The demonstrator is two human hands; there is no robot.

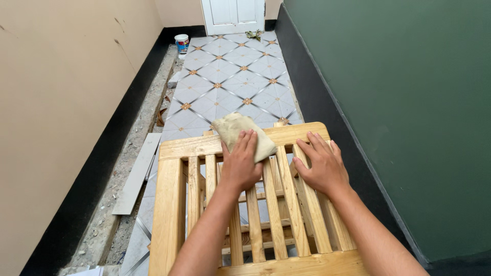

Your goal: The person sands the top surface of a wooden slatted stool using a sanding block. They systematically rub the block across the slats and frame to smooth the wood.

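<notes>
Two hands are resting on a slatted wooden frame point(215, 148) standing over the tiled floor point(230, 76). The left hand point(240, 163) is pressing a folded beige cloth point(240, 134) flat against the frame's top rail, fingers spread over the cloth's near end rather than gripping it. The right hand point(319, 166) is lying open, palm down, fingers wide on the slats just beside the rail, holding nothing. One small white cup point(181, 43) with a coloured band is sitting far off near the white door point(232, 15); its contents cannot be told.
</notes>
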